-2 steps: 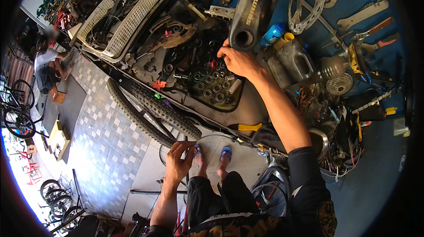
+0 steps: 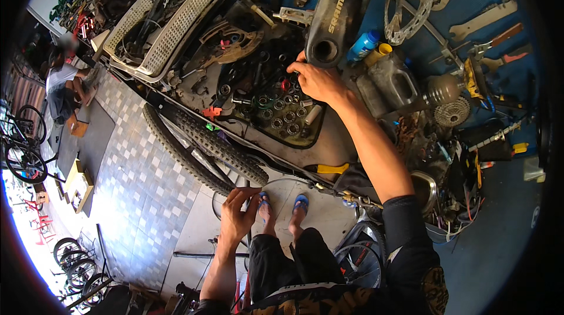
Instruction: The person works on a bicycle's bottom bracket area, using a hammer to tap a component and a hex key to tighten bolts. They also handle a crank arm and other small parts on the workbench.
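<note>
My right hand (image 2: 322, 83), upper centre, bends near metal rings (image 2: 289, 117). My left hand (image 2: 238, 218) curls near the tyre (image 2: 175, 153). Whether they pinch something, I cannot tell.

your workbench (image 2: 341, 138) runs across in front of you, its bare patches greyish and stained. on it, straight ahead of you, lies a dark tray (image 2: 320, 134) with metal rings (image 2: 289, 117) spread inside. a white basket (image 2: 177, 36) of parts sits toward your left, and a dark jug (image 2: 388, 89) lies toward your right. below, your sandals (image 2: 301, 200) rest on pale floor (image 2: 197, 230); farther left the floor turns to checkered tiles (image 2: 158, 197) beside a dark mat (image 2: 97, 144).
</note>
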`<state>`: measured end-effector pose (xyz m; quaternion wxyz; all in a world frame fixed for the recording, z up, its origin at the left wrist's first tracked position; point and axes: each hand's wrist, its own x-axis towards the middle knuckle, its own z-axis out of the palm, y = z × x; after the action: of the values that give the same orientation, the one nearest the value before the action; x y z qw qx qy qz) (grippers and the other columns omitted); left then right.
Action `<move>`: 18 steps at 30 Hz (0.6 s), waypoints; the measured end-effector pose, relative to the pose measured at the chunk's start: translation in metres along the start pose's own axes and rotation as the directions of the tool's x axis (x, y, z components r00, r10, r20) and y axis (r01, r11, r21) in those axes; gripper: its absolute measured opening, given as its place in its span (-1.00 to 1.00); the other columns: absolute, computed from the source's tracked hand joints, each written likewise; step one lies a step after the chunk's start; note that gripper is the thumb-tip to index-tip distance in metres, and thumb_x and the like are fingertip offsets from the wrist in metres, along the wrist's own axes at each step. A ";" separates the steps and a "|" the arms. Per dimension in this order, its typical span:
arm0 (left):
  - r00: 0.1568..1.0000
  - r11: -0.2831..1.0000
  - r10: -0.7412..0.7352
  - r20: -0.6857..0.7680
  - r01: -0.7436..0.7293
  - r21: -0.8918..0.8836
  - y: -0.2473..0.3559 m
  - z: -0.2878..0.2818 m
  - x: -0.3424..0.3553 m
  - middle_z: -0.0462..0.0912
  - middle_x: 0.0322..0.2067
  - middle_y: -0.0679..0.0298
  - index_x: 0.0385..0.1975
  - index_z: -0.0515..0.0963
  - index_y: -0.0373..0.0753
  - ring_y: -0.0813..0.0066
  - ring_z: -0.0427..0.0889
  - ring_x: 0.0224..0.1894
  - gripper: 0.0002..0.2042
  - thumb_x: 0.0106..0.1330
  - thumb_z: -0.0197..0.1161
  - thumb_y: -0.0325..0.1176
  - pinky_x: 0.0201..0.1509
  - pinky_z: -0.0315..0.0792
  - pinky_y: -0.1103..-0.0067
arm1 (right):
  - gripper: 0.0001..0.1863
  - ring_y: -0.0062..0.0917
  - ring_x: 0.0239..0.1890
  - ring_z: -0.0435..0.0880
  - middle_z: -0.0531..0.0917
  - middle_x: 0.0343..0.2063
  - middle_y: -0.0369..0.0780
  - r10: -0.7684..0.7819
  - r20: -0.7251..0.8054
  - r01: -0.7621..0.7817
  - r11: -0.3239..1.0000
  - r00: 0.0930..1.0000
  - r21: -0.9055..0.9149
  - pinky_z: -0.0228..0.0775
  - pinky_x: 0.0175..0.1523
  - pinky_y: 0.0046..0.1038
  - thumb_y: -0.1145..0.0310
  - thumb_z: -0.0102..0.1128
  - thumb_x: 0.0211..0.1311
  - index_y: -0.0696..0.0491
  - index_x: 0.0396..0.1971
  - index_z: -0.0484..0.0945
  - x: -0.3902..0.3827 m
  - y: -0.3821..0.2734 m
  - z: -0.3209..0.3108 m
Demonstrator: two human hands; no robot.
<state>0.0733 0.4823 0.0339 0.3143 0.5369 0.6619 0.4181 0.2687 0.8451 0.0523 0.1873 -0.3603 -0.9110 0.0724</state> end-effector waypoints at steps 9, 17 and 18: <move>0.999 1.000 0.003 -0.038 -0.004 -0.007 -0.006 -0.003 -0.001 0.83 -0.17 0.12 -0.08 0.80 -0.29 0.26 0.80 -0.15 -0.84 0.39 0.43 -0.57 -0.01 0.65 0.43 | -0.79 -0.24 0.03 0.71 0.66 -0.04 -0.22 0.077 0.035 -0.080 0.991 0.996 0.106 0.57 0.13 -0.18 0.60 0.24 0.22 0.01 -0.25 0.78 0.002 -0.009 -0.016; 0.999 1.000 0.000 -0.036 0.000 0.007 -0.009 -0.007 -0.002 0.84 -0.16 0.12 -0.07 0.80 -0.27 0.22 0.81 -0.12 -0.83 0.39 0.42 -0.56 0.01 0.66 0.42 | -0.86 -0.25 -0.02 0.73 0.63 -0.07 -0.22 -0.003 0.114 -0.013 0.990 0.994 0.144 0.62 0.09 -0.18 0.54 0.28 0.32 0.03 -0.20 0.74 -0.068 -0.064 -0.062; 0.999 1.000 0.000 -0.035 0.000 0.011 -0.008 -0.007 -0.001 0.84 -0.16 0.12 -0.07 0.80 -0.27 0.22 0.81 -0.12 -0.83 0.39 0.42 -0.56 0.01 0.66 0.42 | -0.87 -0.28 -0.04 0.73 0.65 -0.08 -0.25 -0.038 0.111 0.023 0.990 0.993 0.139 0.62 0.07 -0.20 0.52 0.30 0.31 0.02 -0.21 0.75 -0.080 -0.075 -0.066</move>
<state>0.0637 0.4796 0.0297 0.2996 0.5313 0.6697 0.4236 0.3013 0.7353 0.1094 0.1609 -0.3280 -0.9184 0.1522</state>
